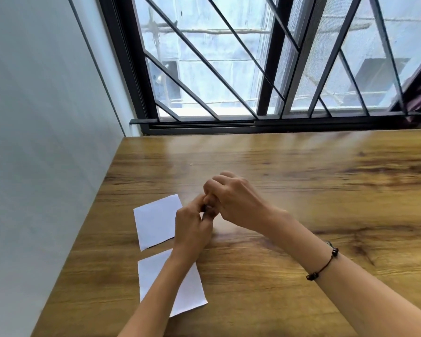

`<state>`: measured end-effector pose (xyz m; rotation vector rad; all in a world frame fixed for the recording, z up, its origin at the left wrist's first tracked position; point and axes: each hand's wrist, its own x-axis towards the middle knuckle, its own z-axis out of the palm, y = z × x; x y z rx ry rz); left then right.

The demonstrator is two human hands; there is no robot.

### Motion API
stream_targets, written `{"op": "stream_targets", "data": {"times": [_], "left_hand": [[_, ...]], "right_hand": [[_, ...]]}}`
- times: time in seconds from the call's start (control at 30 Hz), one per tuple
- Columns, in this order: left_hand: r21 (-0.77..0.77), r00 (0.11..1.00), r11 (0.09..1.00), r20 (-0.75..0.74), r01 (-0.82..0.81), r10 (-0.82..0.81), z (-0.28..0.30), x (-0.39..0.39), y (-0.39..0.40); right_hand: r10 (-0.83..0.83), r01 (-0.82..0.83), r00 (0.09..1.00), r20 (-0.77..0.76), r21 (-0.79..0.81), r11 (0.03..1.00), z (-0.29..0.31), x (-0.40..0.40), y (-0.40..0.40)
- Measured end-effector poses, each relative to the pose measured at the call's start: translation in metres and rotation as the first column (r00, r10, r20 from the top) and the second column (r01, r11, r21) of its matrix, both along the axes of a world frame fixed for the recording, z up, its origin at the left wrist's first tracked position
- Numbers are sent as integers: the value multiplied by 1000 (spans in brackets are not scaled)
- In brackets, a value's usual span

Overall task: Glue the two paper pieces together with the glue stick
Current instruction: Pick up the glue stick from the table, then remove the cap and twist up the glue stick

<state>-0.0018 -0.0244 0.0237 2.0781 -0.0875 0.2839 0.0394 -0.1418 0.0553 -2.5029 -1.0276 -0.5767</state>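
Note:
Two white paper pieces lie flat on the wooden table, one farther (156, 221) and one nearer (191, 291), a small gap between them. My left hand (192, 227) and my right hand (231, 203) meet just right of the far paper. Both have fingers curled round a small dark object, apparently the glue stick (205, 210), of which only a sliver shows between the fingers. My left forearm crosses over the near paper.
The wooden table (301, 190) runs to a barred window (253, 69) at the back and a pale wall (46, 142) on the left. A dark beaded bracelet (323, 263) sits on my right wrist.

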Motion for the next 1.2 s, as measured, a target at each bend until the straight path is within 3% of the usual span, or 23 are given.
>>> {"op": "stream_targets", "data": {"times": [0.4, 0.6, 0.73, 1.13, 1.2], "left_hand": [[-89, 997, 995, -53, 51, -56, 9, -4, 6], [-208, 995, 977, -79, 36, -53, 12, -7, 5], [-298, 991, 954, -109, 41, -77, 16, -9, 3], [-377, 989, 924, -105, 60, -107, 17, -7, -1], [-437, 991, 899, -104, 34, -88, 21, -5, 0]], "right_hand": [[163, -167, 984, -64, -50, 985, 25, -4, -8], [-138, 151, 985, -105, 130, 980, 6, 0, -21], [-331, 347, 905, -268, 10, 938, -35, -3, -34], [-412, 416, 877, -247, -36, 909, -60, -14, -37], [-445, 463, 872, -203, 44, 886, -55, -22, -31]]}}
